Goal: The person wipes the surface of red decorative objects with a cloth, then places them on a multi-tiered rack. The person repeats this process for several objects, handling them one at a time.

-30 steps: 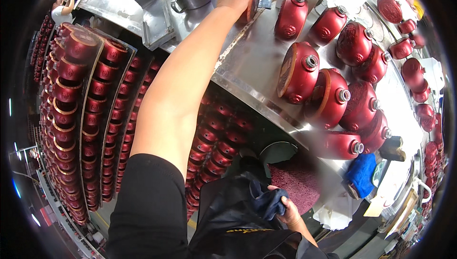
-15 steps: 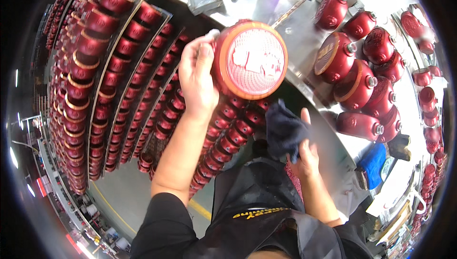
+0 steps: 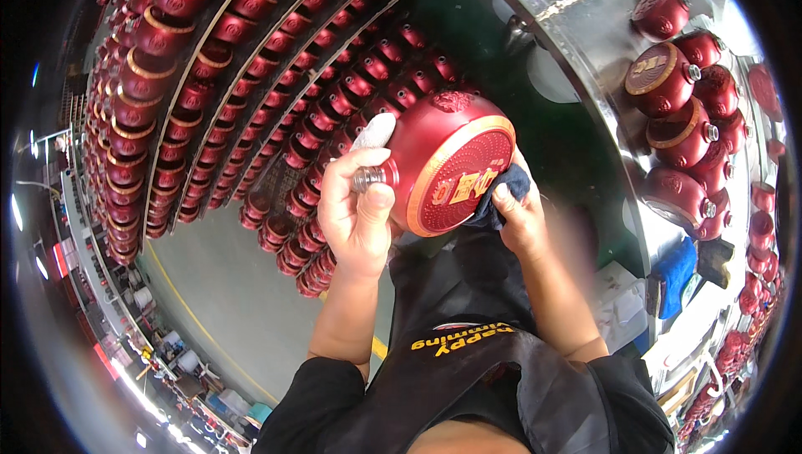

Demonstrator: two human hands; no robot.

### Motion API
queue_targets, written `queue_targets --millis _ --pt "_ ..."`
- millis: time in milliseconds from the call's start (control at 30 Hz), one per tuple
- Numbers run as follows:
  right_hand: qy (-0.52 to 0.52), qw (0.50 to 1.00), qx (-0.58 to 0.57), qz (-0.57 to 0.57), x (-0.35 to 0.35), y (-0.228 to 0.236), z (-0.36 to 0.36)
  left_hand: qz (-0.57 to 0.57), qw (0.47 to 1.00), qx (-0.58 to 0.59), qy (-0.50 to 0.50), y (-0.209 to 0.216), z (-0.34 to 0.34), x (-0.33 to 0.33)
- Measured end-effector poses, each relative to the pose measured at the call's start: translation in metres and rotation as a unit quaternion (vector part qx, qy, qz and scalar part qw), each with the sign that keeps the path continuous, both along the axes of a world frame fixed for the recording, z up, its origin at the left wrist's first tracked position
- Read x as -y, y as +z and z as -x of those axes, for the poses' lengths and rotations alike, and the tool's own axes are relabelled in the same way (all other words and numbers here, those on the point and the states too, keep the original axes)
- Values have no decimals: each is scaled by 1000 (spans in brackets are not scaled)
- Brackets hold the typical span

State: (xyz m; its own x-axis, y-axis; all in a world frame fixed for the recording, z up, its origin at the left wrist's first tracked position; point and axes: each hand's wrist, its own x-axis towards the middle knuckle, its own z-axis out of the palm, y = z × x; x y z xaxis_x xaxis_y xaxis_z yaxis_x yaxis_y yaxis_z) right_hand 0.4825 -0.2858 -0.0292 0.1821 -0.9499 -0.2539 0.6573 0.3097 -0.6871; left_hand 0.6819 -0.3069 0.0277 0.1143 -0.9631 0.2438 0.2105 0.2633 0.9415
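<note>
A round, flattened red bottle [image 3: 447, 157] with an orange-gold ring around its dotted face is held up before my apron. My left hand [image 3: 355, 216] grips it by the threaded neck [image 3: 376, 176], which points left. A white covering shows on one of its fingertips. My right hand [image 3: 520, 212] is closed on a dark blue cloth [image 3: 499, 195], which presses against the lower right of the bottle's face, beside its gold raised emblem. Part of my right hand's fingers is hidden behind the bottle and cloth.
Long racks [image 3: 180, 111] of similar red bottles fill the left side. On the curved metal table [image 3: 576, 11] at right lie several more bottles [image 3: 681, 141]. A bright blue cloth [image 3: 673, 277] hangs near the table's edge, beside a dark one [image 3: 716, 262].
The bottle has come down closer to my body and turned, so its neck and emblem now show. My right hand has brought the dark cloth up against it. The view has shifted too.
</note>
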Motion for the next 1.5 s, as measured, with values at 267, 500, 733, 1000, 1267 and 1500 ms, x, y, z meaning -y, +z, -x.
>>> queue_targets --millis 267,500,733,1000,1267,1500 --pt "3 998 -40 -42 15 4 -29 -41 995 5 87 1 -21 -33" --pt "47 996 -72 -29 -8 -6 -40 -139 979 -65 132 -15 -30 -47" --pt "69 989 -79 -100 -13 -24 -59 -159 976 -18 150 -32 -46 -81" --pt "69 986 -88 -125 -49 -53 -124 -220 952 124 173 -55 -121 -133" --pt "124 961 -80 -233 -115 -94 -228 -261 929 223 137 -78 -246 -193" --pt "218 923 43 -314 -166 -136 -302 -250 901 309 176 -78 -311 -257"
